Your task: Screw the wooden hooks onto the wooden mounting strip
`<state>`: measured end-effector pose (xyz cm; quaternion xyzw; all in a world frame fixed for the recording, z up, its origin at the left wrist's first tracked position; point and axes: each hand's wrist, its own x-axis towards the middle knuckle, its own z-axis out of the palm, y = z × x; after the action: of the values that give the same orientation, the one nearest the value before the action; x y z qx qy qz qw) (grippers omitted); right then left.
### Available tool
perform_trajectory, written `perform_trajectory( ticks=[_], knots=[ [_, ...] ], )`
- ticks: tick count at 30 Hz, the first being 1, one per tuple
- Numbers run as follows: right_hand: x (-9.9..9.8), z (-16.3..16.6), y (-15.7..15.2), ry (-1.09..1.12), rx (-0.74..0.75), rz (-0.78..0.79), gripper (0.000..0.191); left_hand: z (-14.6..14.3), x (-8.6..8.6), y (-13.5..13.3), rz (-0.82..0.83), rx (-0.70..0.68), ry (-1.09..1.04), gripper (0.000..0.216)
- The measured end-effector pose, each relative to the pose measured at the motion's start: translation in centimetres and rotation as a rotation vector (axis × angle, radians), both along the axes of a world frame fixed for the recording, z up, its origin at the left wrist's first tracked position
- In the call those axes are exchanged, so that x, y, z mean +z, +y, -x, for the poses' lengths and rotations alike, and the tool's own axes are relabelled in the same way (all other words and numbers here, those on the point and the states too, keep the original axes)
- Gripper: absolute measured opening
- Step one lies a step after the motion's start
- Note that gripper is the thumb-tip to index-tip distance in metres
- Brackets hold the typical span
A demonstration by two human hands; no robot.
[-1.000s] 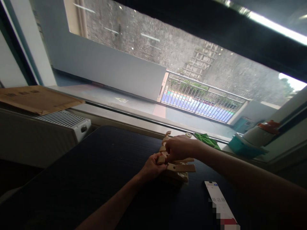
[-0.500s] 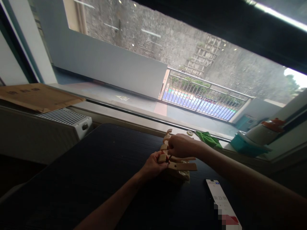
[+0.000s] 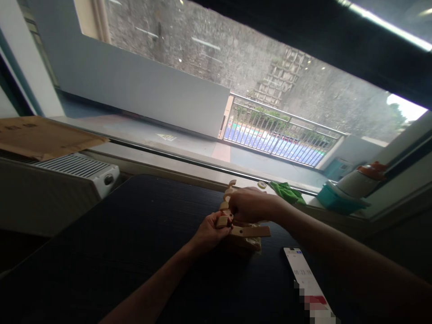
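My left hand (image 3: 209, 233) is closed around a pale wooden piece with a curved end (image 3: 222, 221), its thumb and fingers pinching it near the holes. Out to the right of those fingers sticks a flat wooden strip (image 3: 256, 231) with a round dark hole. My right hand (image 3: 248, 204) is closed just above and beyond, knuckles up, its fingertips at the wood; what they hold is hidden. More curved wooden ends (image 3: 227, 194) stand in a row past the left hand. Crumpled clear plastic (image 3: 254, 245) lies under the strip.
The dark table (image 3: 162, 225) meets a window sill. A phone (image 3: 305, 279) showing a timer lies at right. On the sill are a green cloth (image 3: 287, 192), a roll of tape (image 3: 262, 184) and a teal container (image 3: 339, 198). A brown envelope (image 3: 50, 135) rests on the radiator (image 3: 81, 168).
The whole scene has shifted slightly left in view. My right hand has turned a little over the wood, and the thin dark thing at its fingertips is now hidden. The left hand keeps its hold.
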<state>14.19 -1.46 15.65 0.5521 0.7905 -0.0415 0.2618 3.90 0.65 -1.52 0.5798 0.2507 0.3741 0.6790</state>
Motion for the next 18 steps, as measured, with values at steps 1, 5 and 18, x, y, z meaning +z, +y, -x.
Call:
perform_trajectory(
  ticks=[1, 5, 18],
  knots=[
    [-0.1, -0.2, 0.1, 0.003, -0.028, -0.007, 0.018, 0.0, 0.1, 0.0, 0.001, 0.0, -0.002, 0.015],
    [-0.3, -0.5, 0.0, -0.003, -0.101, -0.035, 0.026, 0.1, 0.3, -0.1, -0.009, 0.005, 0.006, 0.014],
    [0.8, 1.1, -0.9, -0.01, 0.016, 0.024, 0.014, 0.2, 0.6, -0.1, 0.0, 0.011, 0.034, 0.016]
  ],
)
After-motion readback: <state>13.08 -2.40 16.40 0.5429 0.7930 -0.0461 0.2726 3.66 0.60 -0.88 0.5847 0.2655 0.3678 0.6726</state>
